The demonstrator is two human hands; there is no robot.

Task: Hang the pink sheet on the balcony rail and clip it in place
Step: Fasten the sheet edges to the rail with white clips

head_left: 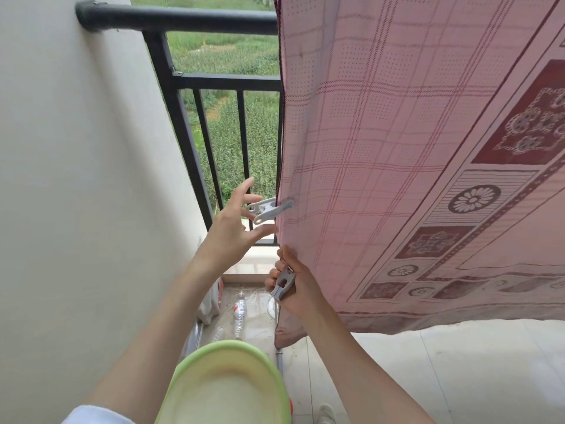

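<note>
Hanging from the black balcony rail (pixel 183 18), the pink sheet (pixel 412 148) drapes down the bars, a grey clip (pixel 270 209) biting its left edge. Just beside that clip the left hand (pixel 235 221) spreads its fingers, holding nothing. Below, the right hand (pixel 293 283) grips a second clip (pixel 284 284) against the sheet's edge.

A balcony corner in flat daylight, looking out over green fields.

A pale plaster wall (pixel 76 179) fills the left side. Black metal railing bars (pixel 211 142) stand in front of green cropland (pixel 232 56) far below. The floor (pixel 458 368) is light glossy tile. A clear plastic bottle (pixel 240 313) lies on the floor near the wall, beside a green basin (pixel 220 390) close to the camera.
</note>
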